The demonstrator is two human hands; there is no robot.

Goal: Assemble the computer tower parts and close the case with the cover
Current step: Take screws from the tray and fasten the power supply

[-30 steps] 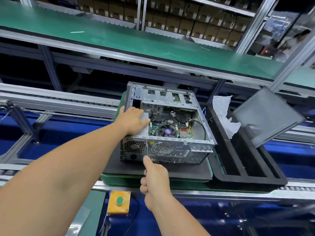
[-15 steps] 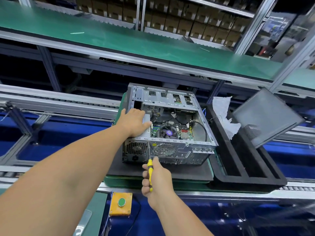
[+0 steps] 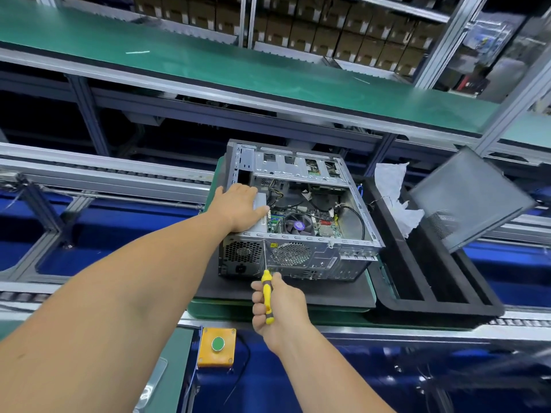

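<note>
Steel case open on its side, rear screw being driven

Green conveyor shelf (image 3: 238, 67) spans the upper frame, cardboard boxes (image 3: 343, 31) racked behind it. Computer tower (image 3: 298, 222) sits mid-frame on a dark mat (image 3: 328, 293), open side up, board and CPU fan (image 3: 299, 225) exposed. Side cover (image 3: 468, 198) leans at the right edge of frame, against the black foam tray (image 3: 432, 281) just beside the tower, so the case is not closed yet. White rag (image 3: 393, 198) lies at the tray's far end.

Left hand (image 3: 241, 208) lies on the silver power supply (image 3: 261, 213) at the case's near-left corner, fingers mostly straight, pressing it down. Right hand (image 3: 277, 305) at lower centre is wrapped around the yellow screwdriver (image 3: 266, 290); shaft runs up to the rear panel, tip near the top edge between the two vent grilles. Orange button box (image 3: 217, 347) below.

Step looks like fastening the supply to the rear panel. Next likely needs: keep tip square in the screw, keep holding the supply, then fetch the cover
</note>
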